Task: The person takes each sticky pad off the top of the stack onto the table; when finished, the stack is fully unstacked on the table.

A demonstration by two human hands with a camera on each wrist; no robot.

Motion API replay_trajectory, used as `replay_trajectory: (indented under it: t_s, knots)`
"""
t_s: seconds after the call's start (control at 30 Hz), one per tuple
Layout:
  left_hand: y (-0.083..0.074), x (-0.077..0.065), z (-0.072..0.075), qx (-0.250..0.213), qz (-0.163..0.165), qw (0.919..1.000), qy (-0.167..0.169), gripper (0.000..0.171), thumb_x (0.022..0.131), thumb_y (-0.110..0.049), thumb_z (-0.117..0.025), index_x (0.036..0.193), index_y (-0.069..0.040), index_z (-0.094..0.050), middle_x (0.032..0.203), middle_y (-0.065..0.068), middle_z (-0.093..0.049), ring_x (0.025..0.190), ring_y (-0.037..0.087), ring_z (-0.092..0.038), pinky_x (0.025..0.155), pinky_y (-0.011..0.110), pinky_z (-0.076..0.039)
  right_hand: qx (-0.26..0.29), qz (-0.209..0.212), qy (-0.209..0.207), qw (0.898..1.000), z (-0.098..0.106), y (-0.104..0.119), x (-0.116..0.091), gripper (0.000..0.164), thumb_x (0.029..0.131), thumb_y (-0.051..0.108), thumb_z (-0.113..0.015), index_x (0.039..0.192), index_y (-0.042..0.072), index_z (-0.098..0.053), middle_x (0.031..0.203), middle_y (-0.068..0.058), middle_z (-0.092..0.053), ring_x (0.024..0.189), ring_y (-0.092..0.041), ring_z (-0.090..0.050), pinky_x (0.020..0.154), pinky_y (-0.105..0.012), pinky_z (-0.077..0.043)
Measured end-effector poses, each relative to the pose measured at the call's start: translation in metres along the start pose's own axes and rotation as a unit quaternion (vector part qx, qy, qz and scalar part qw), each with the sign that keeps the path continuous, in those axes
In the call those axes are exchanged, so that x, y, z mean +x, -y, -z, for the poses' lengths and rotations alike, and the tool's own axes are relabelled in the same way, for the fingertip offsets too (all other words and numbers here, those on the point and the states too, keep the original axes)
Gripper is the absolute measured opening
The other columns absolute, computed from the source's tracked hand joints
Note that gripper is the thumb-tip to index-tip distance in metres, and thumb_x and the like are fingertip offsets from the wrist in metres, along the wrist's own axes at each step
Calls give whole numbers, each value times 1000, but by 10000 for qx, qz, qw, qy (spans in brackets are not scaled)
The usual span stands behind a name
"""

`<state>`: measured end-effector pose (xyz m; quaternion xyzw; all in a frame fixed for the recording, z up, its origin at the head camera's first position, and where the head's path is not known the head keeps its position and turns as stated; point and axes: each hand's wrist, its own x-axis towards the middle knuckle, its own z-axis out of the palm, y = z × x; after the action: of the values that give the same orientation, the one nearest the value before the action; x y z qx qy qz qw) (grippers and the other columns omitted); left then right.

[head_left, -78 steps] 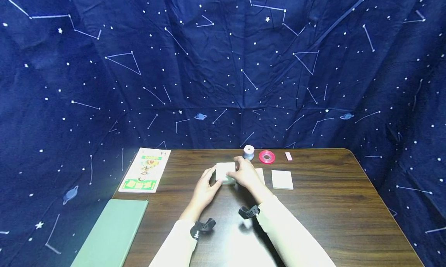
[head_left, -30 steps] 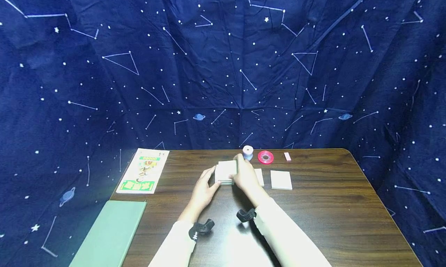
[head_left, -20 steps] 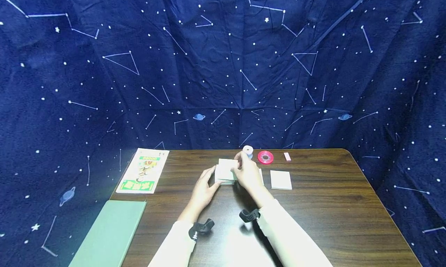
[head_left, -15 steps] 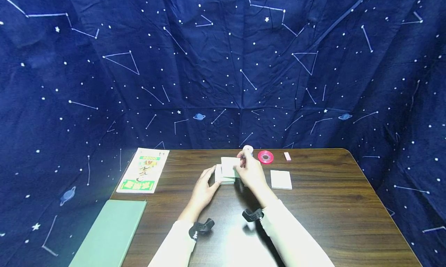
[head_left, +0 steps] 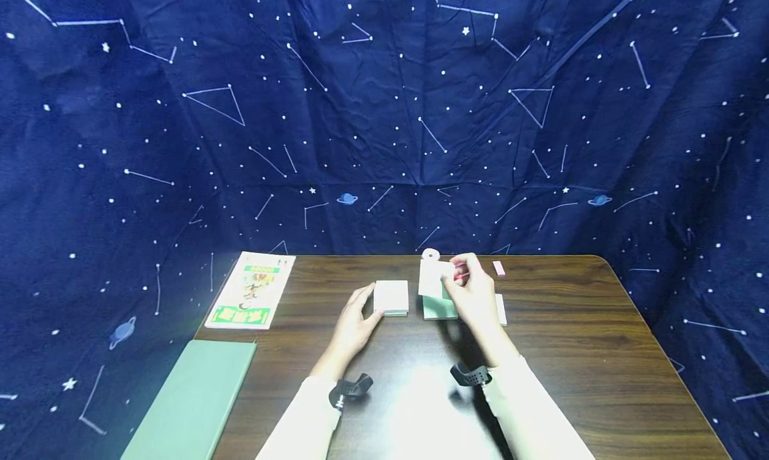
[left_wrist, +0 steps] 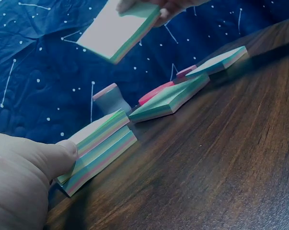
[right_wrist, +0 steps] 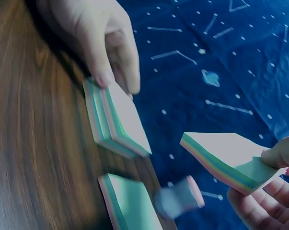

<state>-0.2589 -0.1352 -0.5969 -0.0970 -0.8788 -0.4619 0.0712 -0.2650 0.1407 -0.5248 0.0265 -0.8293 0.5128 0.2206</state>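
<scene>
My left hand (head_left: 350,328) holds the left side of a stack of sticky note pads (head_left: 390,296) on the table, its thumb at the near corner in the left wrist view. My right hand (head_left: 474,296) pinches a single sticky note pad (head_left: 432,278) by its right edge, thumb on top and fingers beneath. In the right wrist view that lifted pad (right_wrist: 225,153) shows coloured layers along its side. It hangs above another pad (head_left: 440,308) lying right of the stack. A further pad (head_left: 501,310) lies to the right, partly hidden by my right hand.
Behind the pads stand a spool (head_left: 430,254), mostly hidden in the head view, and a red ring-shaped roll (left_wrist: 156,92). A pink eraser-like block (head_left: 499,268) lies at the back right. At left are a printed booklet (head_left: 250,291) and a green notebook (head_left: 192,396).
My right hand has drawn the top pad off the stack and carried it to the right, over the middle pad. My left hand has stayed at the stack.
</scene>
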Motion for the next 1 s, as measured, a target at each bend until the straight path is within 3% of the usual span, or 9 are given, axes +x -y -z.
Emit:
replay_trajectory:
  t_s: [0.23,0.57,0.83,1.0]
  knots:
    - [3,1,0,-20,-73,10000,-2,66,101,-18,-77,160,-2,-52,162,17,-55,154,41,-50,132,59,-36,24,51,-416,9991,37,-12,0,30,94,8,-80,121,2,-68,94,-13,-75,74,-5,-63,65,-9,-48]
    - [3,1,0,-46,-84,9999,31,66,102,-21,-77,160,-1,-52,164,16,-54,156,40,-47,134,58,-33,-191,-197,-1009,9945,75,-43,-4,26,96,7,-78,120,2,-69,91,-12,-71,72,3,-57,64,-6,-44]
    - [0,0,0,26,-141,9999,-41,65,101,-17,-78,158,0,-54,161,17,-56,154,39,-50,133,56,-35,-455,-469,-1179,9909,106,-67,-9,27,97,6,-76,123,3,-68,94,-10,-71,72,4,-56,62,-7,-44]
    - [1,1,0,14,-141,9999,-51,64,100,-15,-78,157,1,-54,160,17,-57,154,40,-51,132,57,-35,-747,-668,-1045,9895,127,-80,-10,31,97,9,-75,127,6,-69,91,-8,-72,67,4,-55,59,-11,-43]
